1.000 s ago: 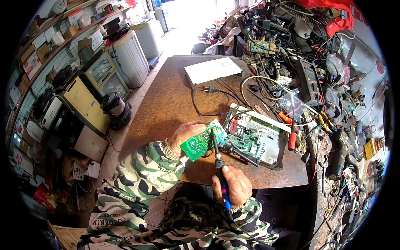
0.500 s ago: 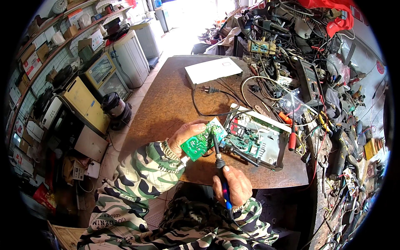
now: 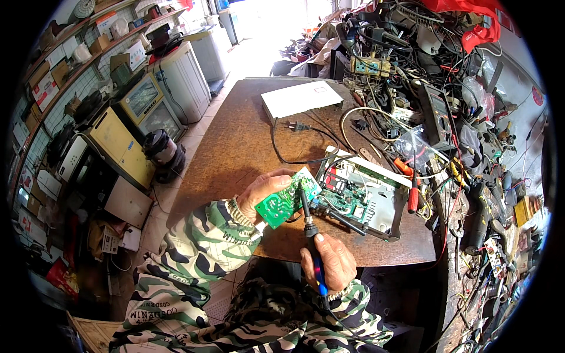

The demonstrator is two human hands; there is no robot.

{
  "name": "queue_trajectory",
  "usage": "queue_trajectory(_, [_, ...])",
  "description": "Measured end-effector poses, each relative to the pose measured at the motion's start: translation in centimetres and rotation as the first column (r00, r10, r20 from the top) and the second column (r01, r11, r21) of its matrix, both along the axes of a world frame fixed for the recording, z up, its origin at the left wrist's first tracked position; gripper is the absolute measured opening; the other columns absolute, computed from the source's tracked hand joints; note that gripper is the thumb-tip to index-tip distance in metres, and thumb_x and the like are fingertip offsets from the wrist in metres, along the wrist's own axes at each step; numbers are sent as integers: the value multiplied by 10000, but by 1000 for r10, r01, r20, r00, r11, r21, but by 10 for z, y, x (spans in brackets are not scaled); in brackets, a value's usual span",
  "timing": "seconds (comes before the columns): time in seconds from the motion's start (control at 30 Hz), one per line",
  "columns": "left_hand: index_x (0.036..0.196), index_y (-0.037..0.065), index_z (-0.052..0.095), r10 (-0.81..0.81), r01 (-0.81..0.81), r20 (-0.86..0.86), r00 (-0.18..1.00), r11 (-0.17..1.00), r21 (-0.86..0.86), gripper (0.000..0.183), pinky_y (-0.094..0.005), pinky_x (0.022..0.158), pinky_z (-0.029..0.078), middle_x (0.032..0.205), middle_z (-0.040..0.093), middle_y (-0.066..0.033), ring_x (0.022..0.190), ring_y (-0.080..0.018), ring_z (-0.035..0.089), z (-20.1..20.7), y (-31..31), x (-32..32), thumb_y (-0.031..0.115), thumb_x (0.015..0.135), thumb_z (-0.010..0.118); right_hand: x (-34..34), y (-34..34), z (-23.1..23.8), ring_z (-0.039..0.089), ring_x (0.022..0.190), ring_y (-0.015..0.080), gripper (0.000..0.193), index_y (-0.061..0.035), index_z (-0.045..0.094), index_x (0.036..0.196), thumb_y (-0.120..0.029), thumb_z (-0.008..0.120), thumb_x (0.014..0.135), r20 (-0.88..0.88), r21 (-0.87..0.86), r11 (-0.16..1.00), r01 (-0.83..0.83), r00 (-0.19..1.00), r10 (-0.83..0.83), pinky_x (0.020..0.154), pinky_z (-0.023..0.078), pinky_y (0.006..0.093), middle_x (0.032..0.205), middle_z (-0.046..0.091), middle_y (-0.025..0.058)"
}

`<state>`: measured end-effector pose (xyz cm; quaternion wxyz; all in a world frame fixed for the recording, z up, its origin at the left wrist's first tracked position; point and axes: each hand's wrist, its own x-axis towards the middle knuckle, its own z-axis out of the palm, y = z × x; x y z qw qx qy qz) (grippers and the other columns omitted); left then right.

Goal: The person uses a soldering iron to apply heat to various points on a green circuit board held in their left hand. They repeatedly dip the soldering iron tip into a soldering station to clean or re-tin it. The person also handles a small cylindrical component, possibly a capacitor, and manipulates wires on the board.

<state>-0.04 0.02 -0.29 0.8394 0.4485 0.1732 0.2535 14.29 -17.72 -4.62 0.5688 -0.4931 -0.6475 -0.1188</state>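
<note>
My left hand point(image 3: 265, 189) grips a green circuit board point(image 3: 279, 207) by its far left edge, with the solder side facing up. A soldering iron point(image 3: 315, 253) is held in my right hand point(image 3: 334, 263), fingers wrapped round its dark handle. Its tip meets the upper right part of the board; exact contact is too small to tell. Just right of the board lies an opened metal device case point(image 3: 382, 215) with another green board point(image 3: 350, 203) inside. The fingers of my left hand beneath the board are hidden.
On the brown wooden table point(image 3: 229, 132) lie a white cover panel point(image 3: 303, 97) and a black power plug point(image 3: 298, 126) with its cord. A red screwdriver point(image 3: 413, 199) is by the case. Tangled cables, tools and a multimeter point(image 3: 436, 115) crowd the right side.
</note>
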Motion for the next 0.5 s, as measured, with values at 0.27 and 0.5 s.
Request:
queue_trajectory(0.27, [1122,7,672,31,-30,-31,999,1000,5,328,-268,682,586,949,736,-92,784,-156,718,1,0,-1,300,975,660,1,3,-3,708,759,330,472,83,620,1232,-2,795,801,19,24,1000,-7,1000,7,677,586,381,947,702,233])
queue_trajectory(0.5, [1164,-5,644,60,-57,-68,996,997,42,414,-339,705,636,1012,728,-116,792,-198,728,-2,3,-1,345,944,676,1,3,-3,706,759,333,476,80,620,1232,-4,799,799,24,22,1000,-2,1000,2,676,585,384,949,698,233])
